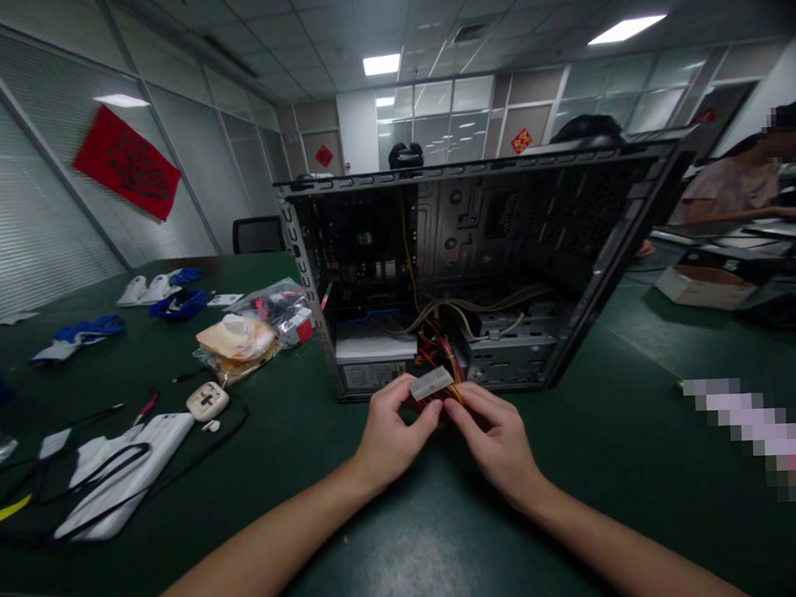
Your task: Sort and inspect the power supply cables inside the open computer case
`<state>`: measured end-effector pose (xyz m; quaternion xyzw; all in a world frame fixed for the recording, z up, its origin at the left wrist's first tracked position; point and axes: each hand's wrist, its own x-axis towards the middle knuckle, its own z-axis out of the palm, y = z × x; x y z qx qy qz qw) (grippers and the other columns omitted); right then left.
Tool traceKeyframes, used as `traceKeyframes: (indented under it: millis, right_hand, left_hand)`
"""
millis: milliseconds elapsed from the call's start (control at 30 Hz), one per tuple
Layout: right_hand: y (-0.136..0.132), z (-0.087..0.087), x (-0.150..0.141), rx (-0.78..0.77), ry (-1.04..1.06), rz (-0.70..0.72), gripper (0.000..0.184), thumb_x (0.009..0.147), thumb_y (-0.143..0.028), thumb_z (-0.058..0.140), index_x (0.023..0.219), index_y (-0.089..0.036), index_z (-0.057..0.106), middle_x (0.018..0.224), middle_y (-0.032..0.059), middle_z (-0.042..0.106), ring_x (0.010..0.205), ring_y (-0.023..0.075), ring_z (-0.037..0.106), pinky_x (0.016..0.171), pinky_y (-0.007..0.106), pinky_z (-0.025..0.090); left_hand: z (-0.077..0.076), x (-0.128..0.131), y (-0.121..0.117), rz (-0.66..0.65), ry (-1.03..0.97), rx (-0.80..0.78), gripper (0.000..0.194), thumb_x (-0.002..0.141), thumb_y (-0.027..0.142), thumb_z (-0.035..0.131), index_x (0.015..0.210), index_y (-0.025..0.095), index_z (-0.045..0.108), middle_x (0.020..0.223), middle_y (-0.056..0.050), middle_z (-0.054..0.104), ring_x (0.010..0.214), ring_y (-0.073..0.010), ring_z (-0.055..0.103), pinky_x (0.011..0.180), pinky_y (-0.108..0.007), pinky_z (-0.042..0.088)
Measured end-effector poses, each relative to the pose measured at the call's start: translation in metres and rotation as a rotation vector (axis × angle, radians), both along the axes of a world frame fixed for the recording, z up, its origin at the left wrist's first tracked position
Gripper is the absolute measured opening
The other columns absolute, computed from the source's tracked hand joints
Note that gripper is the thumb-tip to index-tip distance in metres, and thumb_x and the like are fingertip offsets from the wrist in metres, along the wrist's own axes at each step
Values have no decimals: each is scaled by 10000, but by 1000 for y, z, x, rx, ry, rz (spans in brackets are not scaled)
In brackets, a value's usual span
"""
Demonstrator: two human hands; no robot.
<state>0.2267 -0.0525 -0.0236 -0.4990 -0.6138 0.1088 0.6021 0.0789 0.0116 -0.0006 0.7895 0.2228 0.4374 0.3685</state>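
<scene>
Across the lower view, table [406,542]: dark green, running under everything on both sides of the person's arms.
Computer case [472,167]: standing on the table just beyond both hands, its open side toward the person, bare metal and pale cables showing within.
Cardboard box [704,286]: on the table to the right of the case, near another person's sleeve [727,187].
Power supply [373,375]: metal, labelled, low in the near left corner of the case, behind the left hand.
White flat box [134,482]: far left, a black cord lying over it, well apart from the hands.
Left hand [393,429]: grasping, thumb and fingers closed on the left end of a pale rectangular piece.
Right hand [500,439]: grasping, thumb and fingertips pinched at the other end, where coloured wires lie.
Wires [451,366]: red, yellow and dark, reaching out of the case to the fingertips.
Pale rectangular piece [431,383]: between the two hands at the fingertips, slightly tilted, in front of the case opening; whether connector or tag, one cannot tell.
</scene>
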Motion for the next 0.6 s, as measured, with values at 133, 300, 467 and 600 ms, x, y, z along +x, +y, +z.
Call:
traceKeyframes:
  millis: [133, 300, 467, 600]
  right_hand:
    - [0, 1, -1, -8, 2, 16, 175, 909, -264, 600, 919, -199, 762, 917, 78, 741, 846, 227, 693, 772, 317, 554]
    - [0, 0, -1, -7, 12, 7, 185, 906, -277, 603, 940, -197, 766, 915, 82, 743, 843, 234, 697, 760, 327, 562]
    - [-1, 0, 0, 2, 14, 22, 185, 910, -255, 606, 997, -207, 762, 951, 75, 742, 867, 224, 695, 781, 316, 557]
    - [-1, 3, -1, -3, 8, 52, 184, 915, -227, 597, 992, -194, 762, 942, 80, 733, 847, 206, 686, 775, 300, 547]
  left_hand:
    - [0, -1, 0, 13, 10, 22, 96, 846, 163, 581, 752, 160, 604, 757, -18, 580, 718, -153, 551, 680, -253, 454]
    - [0, -1, -1, -9, -13, -20, 74, 853, 200, 605, 796, 155, 616, 763, -17, 583, 714, -152, 557, 685, -256, 460]
    - [1, -1, -1, -2, -20, -12, 133, 862, 200, 603, 738, 152, 612, 756, -22, 587, 725, -154, 558, 702, -258, 453]
    - [0, -1, 0, 7, -18, 12, 137, 848, 172, 602, 712, 156, 596, 736, -13, 572, 705, -148, 543, 691, -253, 442]
